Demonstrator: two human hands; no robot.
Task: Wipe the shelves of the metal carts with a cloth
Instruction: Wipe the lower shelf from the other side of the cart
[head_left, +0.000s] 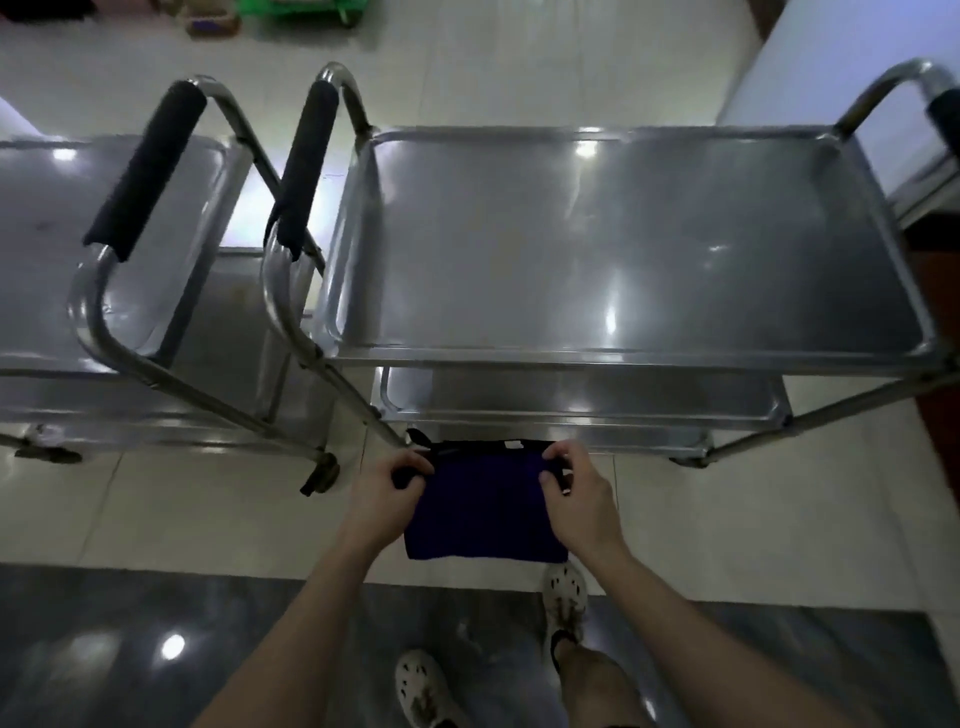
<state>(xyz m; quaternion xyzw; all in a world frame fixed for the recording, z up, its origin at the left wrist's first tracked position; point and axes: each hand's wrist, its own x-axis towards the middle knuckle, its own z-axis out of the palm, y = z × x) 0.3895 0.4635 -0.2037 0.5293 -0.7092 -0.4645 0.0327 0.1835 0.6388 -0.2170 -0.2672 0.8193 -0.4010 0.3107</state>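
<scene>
Dark blue cloth stretched between hands: left hand, right hand gripping top corners.

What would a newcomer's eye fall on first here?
The dark blue cloth, low in the middle, held between the left hand and right hand. Behind it, the shiny top shelf of a metal cart fills the centre and right; a second cart with a black-padded handle stands at left.

Top shelf open from above; black-padded handle blocks left end; lower shelf reachable only under front rim.
</scene>
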